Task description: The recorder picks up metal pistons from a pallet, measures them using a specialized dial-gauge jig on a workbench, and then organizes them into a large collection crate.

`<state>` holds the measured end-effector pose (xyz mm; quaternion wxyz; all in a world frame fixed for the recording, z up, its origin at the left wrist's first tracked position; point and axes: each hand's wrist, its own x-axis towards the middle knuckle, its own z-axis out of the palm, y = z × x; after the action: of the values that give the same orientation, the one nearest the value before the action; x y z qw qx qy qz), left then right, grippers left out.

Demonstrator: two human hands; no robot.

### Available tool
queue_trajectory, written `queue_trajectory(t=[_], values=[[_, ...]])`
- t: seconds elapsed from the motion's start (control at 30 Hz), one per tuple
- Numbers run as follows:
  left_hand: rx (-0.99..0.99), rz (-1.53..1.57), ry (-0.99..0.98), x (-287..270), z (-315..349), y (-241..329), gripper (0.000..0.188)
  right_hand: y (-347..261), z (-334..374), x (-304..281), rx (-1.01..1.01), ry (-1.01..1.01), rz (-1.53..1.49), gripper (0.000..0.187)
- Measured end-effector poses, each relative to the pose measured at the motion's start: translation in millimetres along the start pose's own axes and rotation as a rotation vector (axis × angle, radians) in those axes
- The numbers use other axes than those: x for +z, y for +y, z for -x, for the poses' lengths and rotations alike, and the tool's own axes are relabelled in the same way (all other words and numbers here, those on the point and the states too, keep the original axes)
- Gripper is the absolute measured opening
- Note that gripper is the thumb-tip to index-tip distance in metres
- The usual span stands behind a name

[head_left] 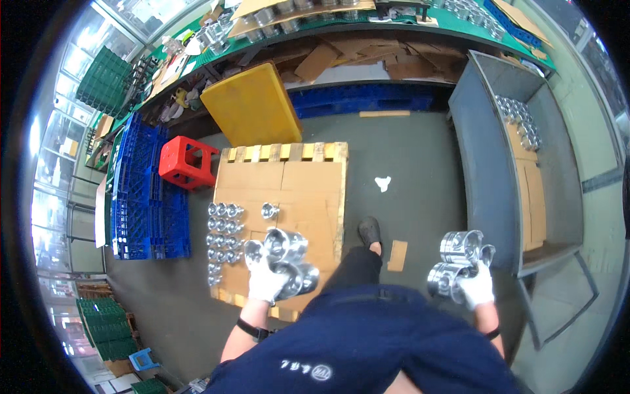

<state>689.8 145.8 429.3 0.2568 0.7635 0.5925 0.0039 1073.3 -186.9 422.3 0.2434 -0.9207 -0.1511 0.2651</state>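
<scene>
My left hand (266,282), in a white glove, is closed around a cluster of shiny metal pistons (287,245) above the near part of a wooden pallet. My right hand (478,287), gloved too, grips another cluster of pistons (461,247) out to the right, over the floor and apart from the metal bin. Cardboard (308,197) covers the pallet (341,157). Rows of pistons (225,226) stand along its left side, and a single piston (270,211) stands apart from them. The gripping fingers are partly hidden behind the pistons.
A grey metal bin (482,171) on the right holds pistons (518,118) and cardboard. Beyond the pallet stand a yellow panel (252,105) and a red stool (187,162). Blue plastic pallets (139,197) are at left. A green-topped bench (446,29) runs along the back.
</scene>
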Motion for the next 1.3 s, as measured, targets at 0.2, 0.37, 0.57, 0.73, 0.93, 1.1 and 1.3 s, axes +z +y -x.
queue_trajectory(t=[0.2,0.37,0.57,0.73,0.93,1.1,1.3], values=[[-0.084,0.044,0.005,3,-92,83,0.082,-108,-153,-47,-0.147,-0.076,0.117,0.062],[-0.098,0.131,0.013,21,-170,114,0.092,-202,-273,-91,-0.309,-0.163,0.157,0.062],[-0.232,0.425,0.207,-4,-249,227,0.065,-354,-435,-139,-0.711,-0.35,0.147,0.061],[-0.283,0.51,0.299,-48,-297,295,0.062,-511,-514,-151,-1.182,-0.397,0.141,0.064],[-0.303,0.622,0.501,-86,-395,320,0.049,-721,-596,-147,-1.326,-0.455,0.092,0.058],[-0.277,0.492,0.479,-153,-509,345,0.046,-877,-666,-102,-1.215,-0.216,0.219,0.061],[0.029,0.29,0.472,-258,-653,377,0.037,-1005,-808,-24,-1.003,-0.018,0.488,0.062]])
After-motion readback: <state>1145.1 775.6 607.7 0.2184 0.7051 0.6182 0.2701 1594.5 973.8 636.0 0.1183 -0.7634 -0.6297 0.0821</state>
